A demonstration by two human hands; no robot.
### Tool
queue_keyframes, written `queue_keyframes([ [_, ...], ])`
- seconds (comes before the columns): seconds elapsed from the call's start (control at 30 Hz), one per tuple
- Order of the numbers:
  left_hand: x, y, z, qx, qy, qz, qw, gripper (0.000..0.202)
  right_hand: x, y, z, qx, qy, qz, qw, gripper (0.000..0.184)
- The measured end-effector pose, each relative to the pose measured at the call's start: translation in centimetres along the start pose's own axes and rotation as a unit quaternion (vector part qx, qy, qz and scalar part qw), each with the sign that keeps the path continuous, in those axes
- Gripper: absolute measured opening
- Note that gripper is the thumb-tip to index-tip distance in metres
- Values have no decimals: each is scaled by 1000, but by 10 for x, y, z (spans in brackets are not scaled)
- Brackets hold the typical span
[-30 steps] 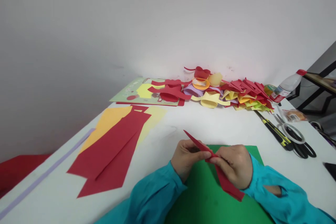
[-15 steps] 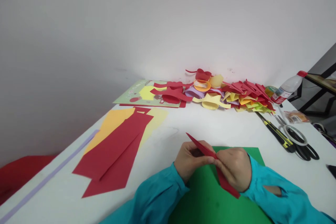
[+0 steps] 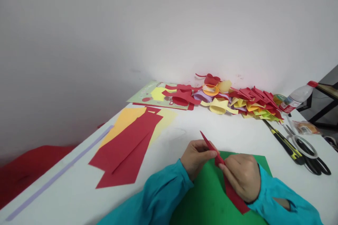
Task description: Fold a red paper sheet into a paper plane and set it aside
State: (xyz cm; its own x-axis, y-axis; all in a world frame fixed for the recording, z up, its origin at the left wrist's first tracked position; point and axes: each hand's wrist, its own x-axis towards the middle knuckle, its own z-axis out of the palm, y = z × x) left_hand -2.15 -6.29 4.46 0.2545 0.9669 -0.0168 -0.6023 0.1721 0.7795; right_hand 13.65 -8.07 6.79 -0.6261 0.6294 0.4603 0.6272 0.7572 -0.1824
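Observation:
A narrow folded strip of red paper point(image 3: 235, 195) is held at a slant over a green sheet point(image 3: 208, 197). My left hand point(image 3: 196, 158) pinches its upper part between thumb and fingers. Gripping it around the middle, my right hand point(image 3: 243, 174) is closed, knuckles up, and covers part of the paper. The strip's pointed top end rises above my left fingers, while its lower end sticks out beneath my right hand. Left of my hands, several larger red paper pieces point(image 3: 126, 144) lie overlapping on orange paper point(image 3: 118, 123) and pale yellow paper point(image 3: 166, 119).
Along the wall stand curled paper shapes point(image 3: 219, 105) and a pile of folded paper point(image 3: 256, 100). A bottle point(image 3: 298, 96), a yellow-black utility knife point(image 3: 287, 144), scissors point(image 3: 315, 163) and a tape roll point(image 3: 303, 147) lie right. A purple strip point(image 3: 63, 170) lies along the left edge.
The view has shifted, so the tabletop things sit farther right. My right hand has moved slightly down along the strip, away from my left fingers, and the two hands are a little farther apart.

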Motion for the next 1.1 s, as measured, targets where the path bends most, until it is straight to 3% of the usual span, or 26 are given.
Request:
queue_keyframes([
  [0.27,-1,1,2,-19,-16,-22,999,24,1,-7,-4,41,-18,21,999,31],
  [0.43,-2,-2,4,-17,-21,-41,999,24,1,-5,-3,26,-10,-14,1000,33],
  [0.63,-1,-2,3,-96,17,-38,995,26,-2,-4,-1,6,-14,-29,999,34],
  [1.1,3,2,-2,-181,32,-41,982,25,-2,-3,5,9,2,-32,999,31],
])
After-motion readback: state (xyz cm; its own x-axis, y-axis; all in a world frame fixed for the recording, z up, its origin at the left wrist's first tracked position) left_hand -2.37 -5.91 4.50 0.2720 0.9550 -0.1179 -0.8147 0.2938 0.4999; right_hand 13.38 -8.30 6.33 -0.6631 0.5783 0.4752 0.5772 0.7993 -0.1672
